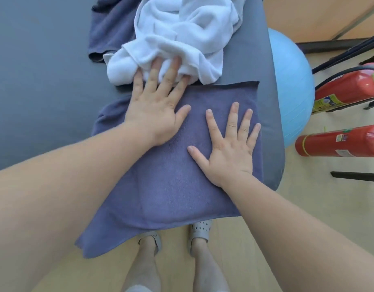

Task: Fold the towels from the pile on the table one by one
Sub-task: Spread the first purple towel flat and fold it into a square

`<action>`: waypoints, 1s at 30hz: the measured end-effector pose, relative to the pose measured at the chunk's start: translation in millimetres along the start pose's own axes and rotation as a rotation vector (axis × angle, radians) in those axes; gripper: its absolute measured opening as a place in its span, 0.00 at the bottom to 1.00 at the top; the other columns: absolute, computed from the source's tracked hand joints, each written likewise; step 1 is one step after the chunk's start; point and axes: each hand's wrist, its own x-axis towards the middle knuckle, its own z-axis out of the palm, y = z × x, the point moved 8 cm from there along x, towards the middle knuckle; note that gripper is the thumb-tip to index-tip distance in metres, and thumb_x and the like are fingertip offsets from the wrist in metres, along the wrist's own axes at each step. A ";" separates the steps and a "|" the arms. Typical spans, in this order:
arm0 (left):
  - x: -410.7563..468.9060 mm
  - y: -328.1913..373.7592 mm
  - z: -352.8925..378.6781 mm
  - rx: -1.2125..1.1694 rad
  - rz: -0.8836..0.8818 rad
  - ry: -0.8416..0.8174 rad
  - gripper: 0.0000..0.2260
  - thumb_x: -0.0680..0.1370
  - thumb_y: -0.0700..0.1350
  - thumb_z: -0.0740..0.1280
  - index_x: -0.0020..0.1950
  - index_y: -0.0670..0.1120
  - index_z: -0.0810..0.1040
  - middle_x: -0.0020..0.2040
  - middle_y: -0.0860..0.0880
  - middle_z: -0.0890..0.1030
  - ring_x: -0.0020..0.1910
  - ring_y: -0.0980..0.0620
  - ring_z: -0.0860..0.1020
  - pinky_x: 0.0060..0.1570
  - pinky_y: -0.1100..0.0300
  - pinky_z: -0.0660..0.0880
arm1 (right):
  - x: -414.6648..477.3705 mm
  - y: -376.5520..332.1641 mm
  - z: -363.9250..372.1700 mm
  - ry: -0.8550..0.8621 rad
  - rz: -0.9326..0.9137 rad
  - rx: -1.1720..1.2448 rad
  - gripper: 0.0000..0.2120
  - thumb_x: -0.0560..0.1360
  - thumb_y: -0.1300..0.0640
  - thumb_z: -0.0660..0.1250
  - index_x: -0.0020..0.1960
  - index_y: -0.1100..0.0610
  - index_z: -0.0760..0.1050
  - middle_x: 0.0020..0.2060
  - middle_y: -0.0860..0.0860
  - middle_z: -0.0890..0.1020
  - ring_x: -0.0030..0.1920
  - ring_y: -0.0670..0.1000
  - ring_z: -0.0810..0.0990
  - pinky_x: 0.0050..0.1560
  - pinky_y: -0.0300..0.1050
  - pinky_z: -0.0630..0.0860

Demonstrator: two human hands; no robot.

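On the left the grey desk (34, 81) lies bare, which gives me room to lay folded pieces there later. At its far side a dark towel (110, 32) sits crumpled, half under the white towel (182, 28); together they make the pile that waits to be folded.

My left hand (154, 110) is flat and spread, its palm on the blue towel (171, 182) and its fingertips (174, 68) pressed against the white towel. I judge this does two jobs: it smooths the far corner and holds the pile off the working patch.

The blue towel is the piece in hand. It is spread in front of me, its far hem straight and its near end hanging over the desk edge above my feet. Its left side is rumpled beside my forearm, so I would flatten that next, before any fold.

My right hand (230, 148) is also spread wide and holds nothing. It presses the right part of the cloth, likely to pin it so it does not slide off.

Right of the desk, on the floor, are a ball (291, 85) and two extinguishers (338, 142), clear of the work.
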 end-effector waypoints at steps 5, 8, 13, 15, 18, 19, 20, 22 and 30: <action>58.4 -50.5 -24.7 0.045 -0.128 -0.020 0.31 0.82 0.61 0.49 0.82 0.53 0.46 0.82 0.49 0.42 0.80 0.41 0.41 0.76 0.36 0.41 | 2.2 0.7 4.1 -0.020 0.011 -0.009 0.44 0.72 0.21 0.46 0.81 0.39 0.37 0.80 0.59 0.34 0.78 0.67 0.32 0.74 0.73 0.39; 57.2 -63.7 -31.3 0.052 -0.175 -0.022 0.30 0.81 0.56 0.56 0.81 0.55 0.49 0.82 0.46 0.44 0.80 0.35 0.43 0.74 0.31 0.41 | 2.9 1.0 4.4 -0.028 0.005 -0.008 0.44 0.72 0.21 0.45 0.81 0.40 0.37 0.80 0.59 0.34 0.78 0.67 0.31 0.74 0.73 0.38; -18.8 -29.1 -25.8 -0.124 -0.151 0.129 0.26 0.78 0.48 0.64 0.76 0.50 0.66 0.78 0.41 0.61 0.74 0.35 0.61 0.73 0.35 0.55 | 3.3 0.6 4.5 -0.047 0.002 0.005 0.44 0.72 0.21 0.45 0.81 0.39 0.38 0.80 0.58 0.34 0.78 0.67 0.31 0.74 0.73 0.37; -52.4 -32.0 -16.9 -0.169 -0.234 0.156 0.23 0.77 0.47 0.66 0.73 0.47 0.70 0.74 0.40 0.67 0.68 0.35 0.66 0.67 0.37 0.63 | 2.3 0.8 2.9 -0.057 -0.004 0.015 0.43 0.72 0.21 0.45 0.80 0.38 0.37 0.80 0.57 0.34 0.78 0.66 0.30 0.74 0.71 0.35; -90.5 -44.8 -6.2 -0.172 -0.390 0.155 0.22 0.77 0.46 0.67 0.70 0.47 0.73 0.71 0.42 0.70 0.61 0.37 0.68 0.58 0.41 0.64 | 0.9 2.8 -1.6 -0.046 -0.007 0.031 0.38 0.75 0.24 0.44 0.80 0.35 0.39 0.81 0.54 0.36 0.79 0.63 0.33 0.76 0.67 0.35; -98.1 -47.4 -6.3 -0.159 -0.409 0.164 0.21 0.77 0.46 0.68 0.70 0.47 0.73 0.71 0.43 0.71 0.60 0.37 0.68 0.56 0.42 0.64 | 2.0 4.3 -6.4 -0.021 0.000 0.048 0.35 0.76 0.26 0.45 0.80 0.35 0.42 0.81 0.53 0.40 0.80 0.61 0.37 0.77 0.65 0.38; -102.4 -50.2 -8.1 -0.151 -0.414 0.174 0.21 0.77 0.45 0.68 0.70 0.48 0.74 0.70 0.44 0.71 0.59 0.38 0.69 0.55 0.43 0.64 | 4.4 6.2 -12.8 0.014 0.011 0.069 0.32 0.78 0.29 0.47 0.80 0.35 0.47 0.81 0.52 0.44 0.80 0.60 0.42 0.77 0.63 0.42; -101.8 -61.6 -16.0 -0.139 -0.429 0.187 0.21 0.78 0.46 0.67 0.71 0.49 0.73 0.69 0.45 0.73 0.58 0.38 0.69 0.55 0.43 0.64 | 13.0 8.4 -31.2 0.096 0.015 0.088 0.28 0.80 0.36 0.54 0.79 0.39 0.58 0.80 0.53 0.52 0.77 0.59 0.54 0.74 0.59 0.51; -69.0 -112.3 -20.5 -0.179 -0.502 0.021 0.09 0.80 0.47 0.64 0.56 0.45 0.79 0.54 0.39 0.78 0.56 0.34 0.73 0.53 0.43 0.71 | 73.2 20.7 -68.9 0.003 -0.062 -0.018 0.16 0.80 0.62 0.57 0.67 0.57 0.71 0.79 0.49 0.60 0.60 0.61 0.72 0.53 0.52 0.72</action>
